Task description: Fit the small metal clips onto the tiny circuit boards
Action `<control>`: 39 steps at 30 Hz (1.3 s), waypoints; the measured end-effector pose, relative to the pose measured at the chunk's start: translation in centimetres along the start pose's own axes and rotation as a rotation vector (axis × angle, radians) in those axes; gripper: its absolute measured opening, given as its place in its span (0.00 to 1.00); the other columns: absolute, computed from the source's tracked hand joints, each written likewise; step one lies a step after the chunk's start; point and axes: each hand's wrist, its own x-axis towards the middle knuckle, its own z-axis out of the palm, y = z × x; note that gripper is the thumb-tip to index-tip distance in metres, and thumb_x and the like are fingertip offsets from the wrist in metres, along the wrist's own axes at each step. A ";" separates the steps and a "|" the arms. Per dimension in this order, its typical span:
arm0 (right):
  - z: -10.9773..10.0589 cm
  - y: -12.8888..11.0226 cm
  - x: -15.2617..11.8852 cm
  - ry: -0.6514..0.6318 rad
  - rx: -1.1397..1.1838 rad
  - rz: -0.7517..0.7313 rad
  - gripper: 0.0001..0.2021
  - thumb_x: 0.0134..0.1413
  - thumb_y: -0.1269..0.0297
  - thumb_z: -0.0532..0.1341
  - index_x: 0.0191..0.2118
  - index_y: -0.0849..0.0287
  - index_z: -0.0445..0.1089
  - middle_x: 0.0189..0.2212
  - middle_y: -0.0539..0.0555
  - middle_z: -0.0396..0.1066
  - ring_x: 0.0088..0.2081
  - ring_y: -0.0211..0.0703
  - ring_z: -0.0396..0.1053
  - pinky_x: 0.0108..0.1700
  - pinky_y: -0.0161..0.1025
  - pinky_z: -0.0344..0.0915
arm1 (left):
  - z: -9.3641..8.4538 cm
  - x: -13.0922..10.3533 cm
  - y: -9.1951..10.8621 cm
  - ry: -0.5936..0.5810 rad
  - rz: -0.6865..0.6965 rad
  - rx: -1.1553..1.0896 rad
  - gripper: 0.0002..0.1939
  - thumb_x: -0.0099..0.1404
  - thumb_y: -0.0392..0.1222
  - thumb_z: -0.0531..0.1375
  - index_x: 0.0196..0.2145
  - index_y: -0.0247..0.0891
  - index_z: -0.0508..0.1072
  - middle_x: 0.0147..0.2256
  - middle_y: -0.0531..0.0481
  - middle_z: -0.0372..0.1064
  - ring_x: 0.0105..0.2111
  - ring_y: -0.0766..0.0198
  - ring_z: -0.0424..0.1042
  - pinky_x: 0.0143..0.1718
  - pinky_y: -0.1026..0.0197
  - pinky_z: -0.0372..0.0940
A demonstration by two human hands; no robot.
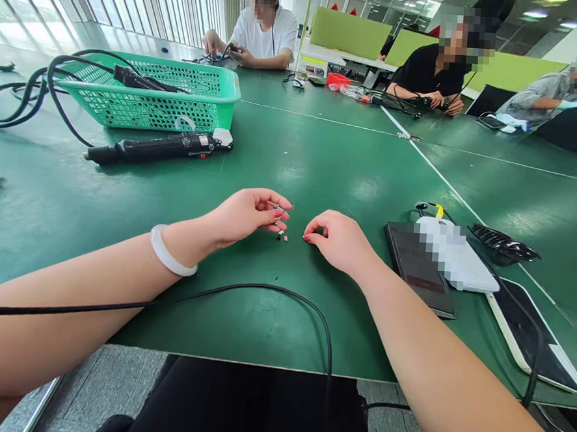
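Note:
Over the middle of the green table, my left hand has its fingers curled around something small and dark that I cannot make out. A white bangle circles that wrist. Just below its fingertips, a few tiny parts, dark and reddish, lie on the tabletop. To their right, my right hand rests low with thumb and forefinger pinched together; whatever is between them, if anything, is too small to name. The two hands do not touch.
A green basket with black cables stands back left, a black electric screwdriver before it. At right lie a black notebook, a white device and a tablet. A black cable crosses in front. People sit beyond.

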 end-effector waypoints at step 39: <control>2.3 -2.1 0.4 0.090 -0.018 -0.297 0.06 0.55 0.69 0.58 0.34 0.57 0.74 0.31 0.52 0.71 0.36 0.41 0.65 0.38 0.38 0.61 | -0.9 0.6 -0.9 0.162 -0.015 0.277 0.17 0.55 0.34 0.61 0.44 0.35 0.76 0.30 0.49 0.74 0.26 0.69 0.70 0.37 0.61 0.68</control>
